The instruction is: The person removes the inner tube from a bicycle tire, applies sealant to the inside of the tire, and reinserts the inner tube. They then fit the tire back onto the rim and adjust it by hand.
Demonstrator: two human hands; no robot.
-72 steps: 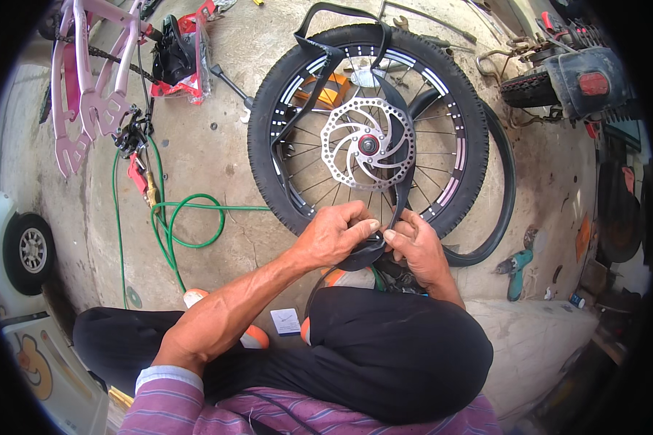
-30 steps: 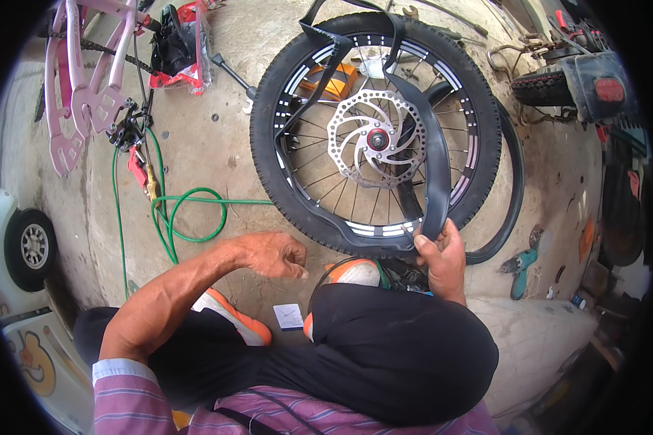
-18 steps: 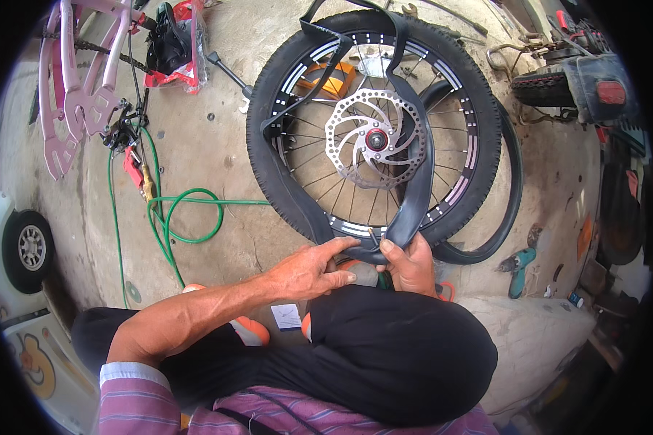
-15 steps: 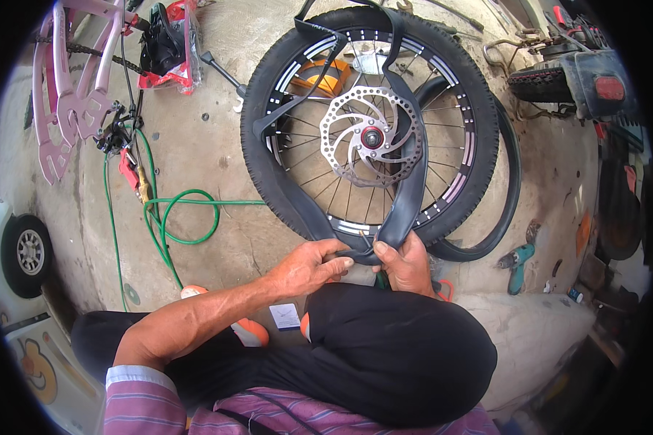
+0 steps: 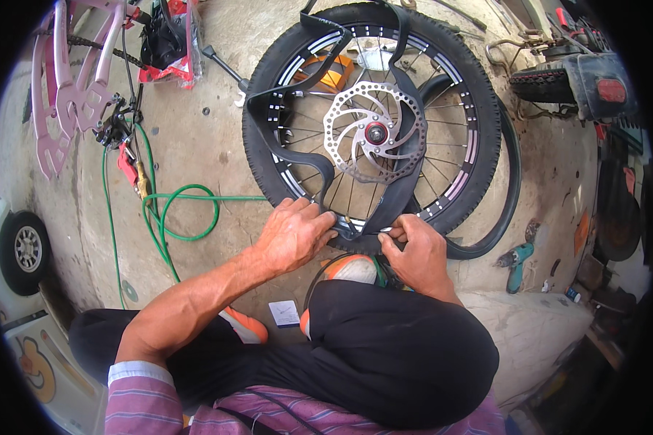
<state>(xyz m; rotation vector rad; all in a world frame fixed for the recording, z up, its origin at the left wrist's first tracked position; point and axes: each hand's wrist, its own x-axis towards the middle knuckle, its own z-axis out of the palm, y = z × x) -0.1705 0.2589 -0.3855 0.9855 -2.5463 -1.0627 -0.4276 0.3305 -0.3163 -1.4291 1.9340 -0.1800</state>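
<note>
A black inner tube (image 5: 400, 197) lies loosely over a bicycle wheel with a knobby tire (image 5: 479, 138) and a silver brake disc (image 5: 335, 138). The tube's brass-coloured valve (image 5: 348, 220) shows at the near side of the rim. Left of the valve, my left hand (image 5: 294, 233) is closed, its fingertips gripping the tube against the near rim. To the right, my right hand (image 5: 419, 250) pinches thumb and finger together at the tire's near edge. A small pale bit shows at those fingertips; what it is cannot be made out.
A green hose (image 5: 218, 198) coils on the concrete at left, below a pink bike frame (image 5: 87, 94). A wrench (image 5: 228, 70) and orange box (image 5: 335, 75) lie near the wheel. Another tube (image 5: 511, 188) curves along its right. A teal power drill (image 5: 515, 267) rests farther right.
My hands have moved apart and the lifted tube section has gone down onto the near rim. The tube's left part now bends inward over the spokes. My right hand has turned into a pinch.
</note>
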